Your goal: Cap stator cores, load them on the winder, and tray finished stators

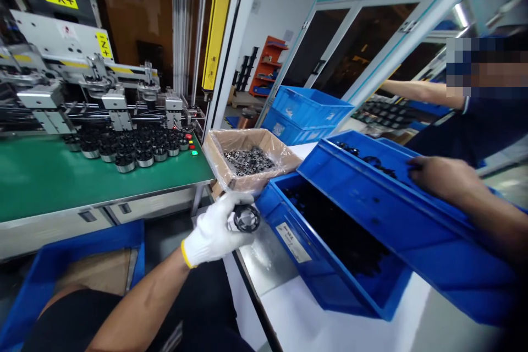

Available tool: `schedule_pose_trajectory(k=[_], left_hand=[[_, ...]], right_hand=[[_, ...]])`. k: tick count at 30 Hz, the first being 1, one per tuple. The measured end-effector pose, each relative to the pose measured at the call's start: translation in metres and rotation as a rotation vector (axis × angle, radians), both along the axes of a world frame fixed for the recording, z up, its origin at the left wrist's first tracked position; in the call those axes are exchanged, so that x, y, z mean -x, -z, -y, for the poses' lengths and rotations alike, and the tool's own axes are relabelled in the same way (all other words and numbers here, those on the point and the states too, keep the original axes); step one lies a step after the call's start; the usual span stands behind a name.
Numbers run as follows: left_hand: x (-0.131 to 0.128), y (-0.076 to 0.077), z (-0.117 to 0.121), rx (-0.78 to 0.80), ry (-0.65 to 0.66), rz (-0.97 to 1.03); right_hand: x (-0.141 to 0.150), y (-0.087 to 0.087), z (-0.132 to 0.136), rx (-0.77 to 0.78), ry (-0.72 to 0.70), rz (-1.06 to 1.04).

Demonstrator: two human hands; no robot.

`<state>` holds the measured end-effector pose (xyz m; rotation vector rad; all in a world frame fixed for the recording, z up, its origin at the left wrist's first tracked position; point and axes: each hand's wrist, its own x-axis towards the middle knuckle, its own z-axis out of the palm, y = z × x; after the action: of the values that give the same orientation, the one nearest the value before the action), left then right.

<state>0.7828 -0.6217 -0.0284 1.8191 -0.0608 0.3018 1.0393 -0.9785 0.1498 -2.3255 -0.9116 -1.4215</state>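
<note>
My left hand (218,228), in a white glove with a yellow cuff, grips a round black ring-shaped part (246,218) between thumb and fingers. It is near the front corner of a blue bin (295,242) filled with dark parts. At the right, my ungloved right hand (445,179) reaches over a second blue bin (371,209), which rests tilted against the first and has black parts (373,162) inside. Its fingers are curled at a small dark thing, blurred by motion. An open carton (258,176) lined with clear plastic contains many small metallic-looking pieces (249,160).
Black parts with silver rims (125,162) stand in rows on a green worktop (82,187) before a machine (119,102). Blue crates (307,113) are stacked behind the carton. A co-worker (487,104) stands at right, arm stretched out. A blue bin (39,269) sits low at left.
</note>
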Motion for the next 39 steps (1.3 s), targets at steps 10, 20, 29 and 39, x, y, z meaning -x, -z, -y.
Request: schedule_pose_trajectory(k=[10,20,29,39], left_hand=[[0.008,0.017,0.017,1.033,0.276,-0.116],[-0.011,0.039,0.029,0.839,0.083,0.103],[-0.006,0.042,0.008,0.441,-0.027,0.21],[0.0,0.034,0.006,0.33,-0.021,0.148]], right_hand=[[0.145,0.113,-0.157,0.248,-0.8,-0.06],[0.173,0.161,-0.164,0.193,-1.016,-0.084],[0.156,0.164,-0.172,0.124,-0.98,-0.113],[0.165,0.168,-0.172,0.102,-0.878,-0.06]])
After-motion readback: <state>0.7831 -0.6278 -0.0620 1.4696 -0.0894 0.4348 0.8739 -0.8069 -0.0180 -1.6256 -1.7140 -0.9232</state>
